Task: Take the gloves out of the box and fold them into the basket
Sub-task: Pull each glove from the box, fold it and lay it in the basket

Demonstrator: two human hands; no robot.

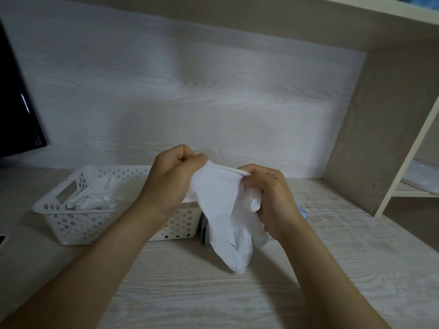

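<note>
A thin white glove (pixel 222 210) hangs in the air above the desk, its fingers drooping downward. My left hand (pixel 172 179) pinches its upper left edge, and my right hand (pixel 273 198) grips its upper right edge, with part of the glove bunched in the palm. A white perforated basket (pixel 71 224) stands to the left behind my left arm, with several white gloves (pixel 95 195) lying in it. The glove box (pixel 301 211) is mostly hidden behind the glove and my right hand; only a light blue sliver shows.
The pale wood-grain desk (pixel 213 293) runs beneath my arms. A dark monitor (pixel 16 110) stands at the far left. A shelf unit's side panel (pixel 370 143) rises on the right, with a white object (pixel 422 181) on its shelf. A dark item (pixel 2 241) lies at the left edge.
</note>
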